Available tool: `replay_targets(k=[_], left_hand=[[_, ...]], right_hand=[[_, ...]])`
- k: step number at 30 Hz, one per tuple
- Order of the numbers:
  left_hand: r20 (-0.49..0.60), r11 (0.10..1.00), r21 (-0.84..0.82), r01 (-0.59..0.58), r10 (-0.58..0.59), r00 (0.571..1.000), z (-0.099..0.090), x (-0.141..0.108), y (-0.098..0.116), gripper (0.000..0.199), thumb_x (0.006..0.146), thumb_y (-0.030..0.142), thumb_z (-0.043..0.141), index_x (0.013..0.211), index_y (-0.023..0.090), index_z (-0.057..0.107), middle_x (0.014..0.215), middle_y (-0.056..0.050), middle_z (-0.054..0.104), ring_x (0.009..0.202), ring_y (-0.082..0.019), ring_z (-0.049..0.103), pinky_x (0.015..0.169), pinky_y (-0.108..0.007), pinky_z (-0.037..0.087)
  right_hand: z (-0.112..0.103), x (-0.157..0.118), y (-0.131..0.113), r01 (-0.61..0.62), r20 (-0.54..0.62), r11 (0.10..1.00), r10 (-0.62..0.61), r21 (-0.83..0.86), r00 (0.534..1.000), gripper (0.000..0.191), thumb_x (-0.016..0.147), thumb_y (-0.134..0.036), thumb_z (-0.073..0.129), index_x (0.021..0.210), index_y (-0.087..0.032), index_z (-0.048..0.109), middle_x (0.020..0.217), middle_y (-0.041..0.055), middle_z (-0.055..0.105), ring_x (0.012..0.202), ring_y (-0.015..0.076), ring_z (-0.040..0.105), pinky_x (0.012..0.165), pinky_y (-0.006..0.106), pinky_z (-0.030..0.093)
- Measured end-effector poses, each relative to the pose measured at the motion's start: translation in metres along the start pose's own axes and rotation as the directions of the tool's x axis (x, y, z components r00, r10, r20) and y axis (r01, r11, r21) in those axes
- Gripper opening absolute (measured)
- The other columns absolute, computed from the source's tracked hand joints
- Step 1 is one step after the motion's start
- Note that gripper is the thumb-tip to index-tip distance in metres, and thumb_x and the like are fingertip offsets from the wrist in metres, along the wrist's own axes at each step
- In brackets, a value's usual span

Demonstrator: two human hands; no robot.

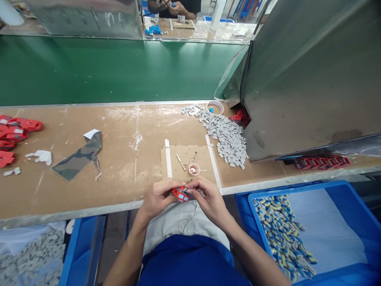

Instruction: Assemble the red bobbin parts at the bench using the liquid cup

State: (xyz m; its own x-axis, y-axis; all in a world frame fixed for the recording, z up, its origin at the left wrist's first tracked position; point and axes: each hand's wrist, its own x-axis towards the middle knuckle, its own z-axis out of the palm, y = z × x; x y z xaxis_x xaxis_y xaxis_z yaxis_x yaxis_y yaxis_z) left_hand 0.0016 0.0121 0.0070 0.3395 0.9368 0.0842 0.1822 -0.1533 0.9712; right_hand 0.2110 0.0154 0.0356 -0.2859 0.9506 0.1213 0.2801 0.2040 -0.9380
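Just above my lap, at the table's front edge, my left hand (159, 198) grips a small red toy vehicle shell (181, 194) with pale window patches. My right hand (206, 196) meets it from the other side, thumb and fingertips pinched at its upper edge. Whether those fingertips hold a small grey part cannot be made out. Beyond the hands, a small cup (194, 169) with red stuff inside has a thin stick lying across it. A short whitish stick (180, 162) lies beside the cup on a cardboard piece (205, 155) taped to the table.
Grey flat pieces (228, 137) are heaped at the right, near a tape roll (214, 107). Red shells (14, 133) and a camouflage cloth (79, 159) lie left. A blue bin (330, 190) stands lower right. A large metal housing (312, 79) overhangs the right. Another person's hands (177, 8) work across.
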Motion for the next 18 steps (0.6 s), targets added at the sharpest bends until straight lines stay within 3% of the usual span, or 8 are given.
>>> replay_targets(k=[5,12,18], left_hand=[[0.013,0.999,0.054,-0.002,0.002,1.000,-0.001,0.000,0.002,0.025,0.093,0.038,0.072,0.108,0.020,0.079,0.092,-0.009,0.079,0.085,-0.021,0.072,0.083,-0.032,0.056],[0.036,0.984,0.171,-0.043,0.037,0.999,0.001,0.003,0.009,0.018,0.095,0.033,0.069,0.104,0.020,0.076,0.091,-0.006,0.078,0.081,-0.019,0.070,0.078,-0.029,0.052],[0.032,0.966,0.211,-0.152,0.148,0.988,0.003,0.001,0.005,0.015,0.095,0.027,0.069,0.107,0.018,0.073,0.094,-0.006,0.078,0.083,-0.018,0.069,0.078,-0.027,0.052]], right_hand=[[0.005,-0.004,0.002,-0.005,-0.021,0.999,0.004,-0.034,1.000,0.011,0.097,-0.020,0.063,0.087,-0.021,0.068,0.081,0.0025,0.066,0.074,0.0164,0.064,0.065,0.026,0.049],[0.006,-0.009,-0.008,0.079,0.020,0.933,-0.077,-0.352,0.997,0.021,0.102,-0.018,0.052,0.085,-0.020,0.064,0.079,0.0033,0.058,0.072,0.0176,0.060,0.064,0.028,0.047],[0.009,-0.015,-0.008,0.100,0.024,0.934,-0.097,-0.343,0.995,0.019,0.103,-0.016,0.050,0.092,-0.019,0.065,0.076,0.0018,0.056,0.067,0.0151,0.058,0.061,0.025,0.046]])
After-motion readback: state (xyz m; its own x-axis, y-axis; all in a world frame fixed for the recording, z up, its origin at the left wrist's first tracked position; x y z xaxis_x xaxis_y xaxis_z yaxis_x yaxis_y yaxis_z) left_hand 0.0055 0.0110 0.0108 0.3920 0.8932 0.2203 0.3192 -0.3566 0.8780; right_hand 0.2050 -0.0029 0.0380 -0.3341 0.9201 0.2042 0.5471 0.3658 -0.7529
